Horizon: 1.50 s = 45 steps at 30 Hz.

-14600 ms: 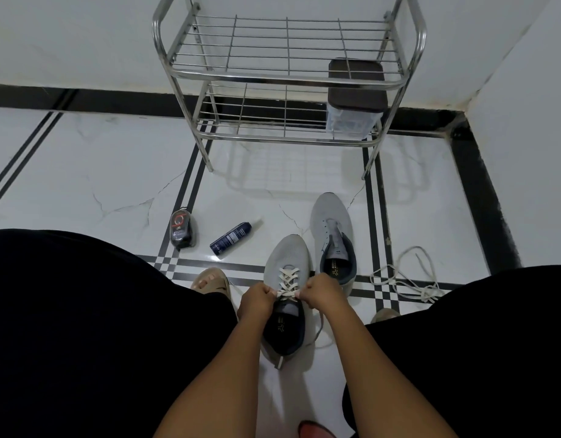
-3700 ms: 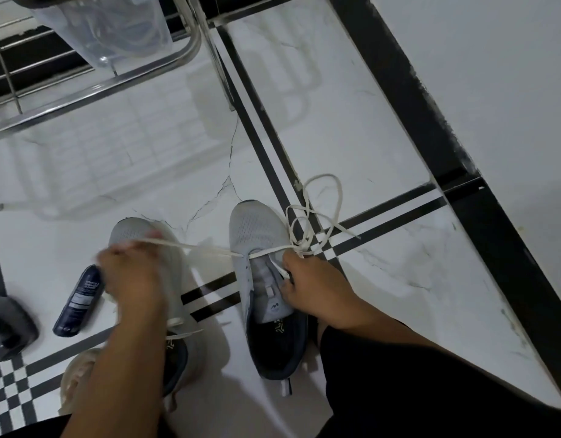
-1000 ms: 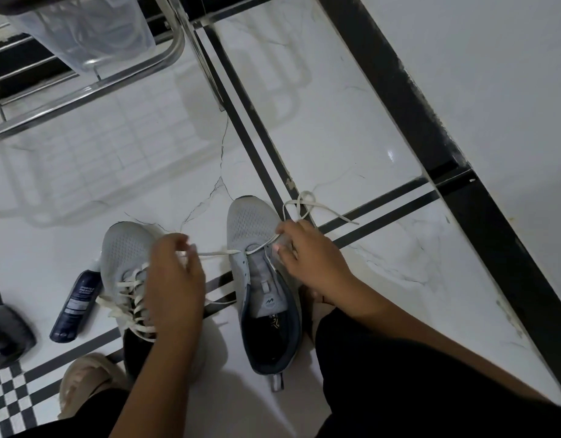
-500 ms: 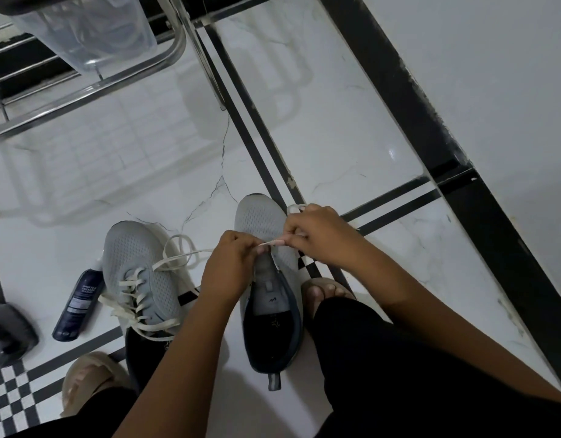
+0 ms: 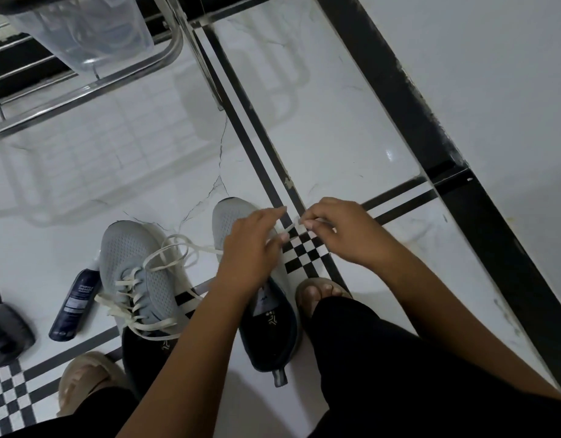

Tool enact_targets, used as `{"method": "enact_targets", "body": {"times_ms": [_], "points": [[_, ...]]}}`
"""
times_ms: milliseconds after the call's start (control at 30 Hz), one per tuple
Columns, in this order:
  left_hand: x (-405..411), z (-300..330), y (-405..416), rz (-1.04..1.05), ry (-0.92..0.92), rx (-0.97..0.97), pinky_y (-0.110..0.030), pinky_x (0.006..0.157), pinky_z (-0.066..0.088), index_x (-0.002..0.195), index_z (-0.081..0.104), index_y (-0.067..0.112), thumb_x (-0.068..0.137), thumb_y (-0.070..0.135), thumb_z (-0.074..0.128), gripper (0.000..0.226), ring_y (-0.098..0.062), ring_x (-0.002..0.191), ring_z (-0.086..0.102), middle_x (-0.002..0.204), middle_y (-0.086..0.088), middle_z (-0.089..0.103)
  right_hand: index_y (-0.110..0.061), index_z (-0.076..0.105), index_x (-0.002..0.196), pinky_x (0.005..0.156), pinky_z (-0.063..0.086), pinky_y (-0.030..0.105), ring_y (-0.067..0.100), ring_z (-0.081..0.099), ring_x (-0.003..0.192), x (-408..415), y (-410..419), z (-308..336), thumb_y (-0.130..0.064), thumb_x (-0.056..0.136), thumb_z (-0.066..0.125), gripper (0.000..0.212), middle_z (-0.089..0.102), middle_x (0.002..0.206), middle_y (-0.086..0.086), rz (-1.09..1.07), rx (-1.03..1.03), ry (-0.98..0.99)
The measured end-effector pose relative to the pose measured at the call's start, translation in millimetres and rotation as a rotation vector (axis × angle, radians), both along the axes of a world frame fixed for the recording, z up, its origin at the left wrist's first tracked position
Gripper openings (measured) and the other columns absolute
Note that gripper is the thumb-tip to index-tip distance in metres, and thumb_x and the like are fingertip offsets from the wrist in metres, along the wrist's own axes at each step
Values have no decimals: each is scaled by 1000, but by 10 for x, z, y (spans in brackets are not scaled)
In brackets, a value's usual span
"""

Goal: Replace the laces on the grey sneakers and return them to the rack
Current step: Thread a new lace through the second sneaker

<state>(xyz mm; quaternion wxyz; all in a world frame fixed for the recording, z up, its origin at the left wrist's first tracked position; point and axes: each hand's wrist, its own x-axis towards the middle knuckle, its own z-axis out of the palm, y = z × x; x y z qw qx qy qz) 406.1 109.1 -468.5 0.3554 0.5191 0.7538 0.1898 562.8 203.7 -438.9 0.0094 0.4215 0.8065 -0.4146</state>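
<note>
- Your left hand hovers over the toe half of the right sneaker; its fingers curl round a cream lace, pinching it near the fingertips
- Your right hand sits just right of that sneaker's toe, above the checkered tile patch; thumb and fingers pinch the lace's other end, and a short stretch of lace runs between your two hands
- The right sneaker lies on the floor with its toe pointing away from you; its dark lining and heel tab are nearest you; your left hand hides its eyelets, so you cannot tell how far it is laced
- The left sneaker lies just left of the right sneaker, also toe-away; cream lacing crosses its tongue, and loose loops spill from it toward the right sneaker
- From your left hand the lace trails left in loops over the left sneaker's toe
- A dark spray bottle lies left of the left sneaker, near it; a dark object sits further left, cut off by the edge
- The metal rack stands well beyond the right sneaker, up and to the left; a clear tub rests on its shelf
- Your sandalled foot touches the right sneaker's right side; the other foot sits nearer you than the left sneaker
</note>
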Motion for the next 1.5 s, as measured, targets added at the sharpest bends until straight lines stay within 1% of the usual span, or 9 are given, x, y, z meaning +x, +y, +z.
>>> {"method": "enact_targets", "body": {"times_ms": [133,200,400,767,867,933,1067,1300,1500], "points": [[-43,-7,59,-14,-60,3,-47,84,46,84,65,41,88,43,55,11,-21,95,57,86,12,62,-17,71,99,82,50,32,11,60,89,-75,-21,44,-21,94,59,13,65,96,-4,-46,-3,58],[-104,-10,43,20,-56,-22,-42,82,45,72,58,44,89,37,61,19,-23,95,53,86,7,56,-19,71,95,83,51,33,9,61,87,-10,40,63,-23,92,61,11,66,93,-7,-77,-27,47],[-553,37,-119,172,228,-48,-34,80,40,93,72,24,91,29,62,12,-24,101,52,103,-4,57,-17,71,102,87,49,36,17,59,91,276,253,49,-20,96,56,17,66,98,0,-167,113,-155],[-1027,129,-490,488,551,-263,-48,81,47,109,68,12,92,19,56,22,-41,102,55,114,-18,58,-14,70,109,89,49,44,28,61,90,361,302,-8,-14,96,51,23,63,102,9,-248,308,-357],[-684,188,-338,440,385,-22,-43,93,42,129,55,12,95,9,49,34,-32,114,51,128,-14,52,-18,66,119,86,50,42,24,59,93,-6,50,-6,-3,90,52,36,59,110,6,-45,200,-254],[-407,234,-192,245,53,25,-25,90,42,132,52,18,96,3,45,40,-17,107,53,125,1,56,-22,66,118,84,50,38,22,61,95,-289,-169,11,-7,91,56,33,63,108,2,52,70,-113],[-236,123,-131,112,-324,-121,-14,73,43,105,60,33,100,18,46,21,-9,93,60,98,13,66,-24,63,93,74,51,33,14,61,81,-503,-300,19,-24,89,66,5,67,84,-6,-68,-13,56],[-359,38,-235,185,-209,-98,-21,65,42,83,63,32,95,23,56,16,-7,75,59,79,7,66,-19,74,101,69,40,2,-4,57,75,-470,-268,-88,-13,89,65,15,70,89,-8,-193,-168,112],[-421,83,-226,448,-149,48,-30,69,49,83,65,23,92,25,61,10,-17,73,65,77,6,67,-19,62,122,78,49,17,8,67,92,-477,-243,-124,-10,93,54,32,74,100,-1,-326,-174,141]]}}
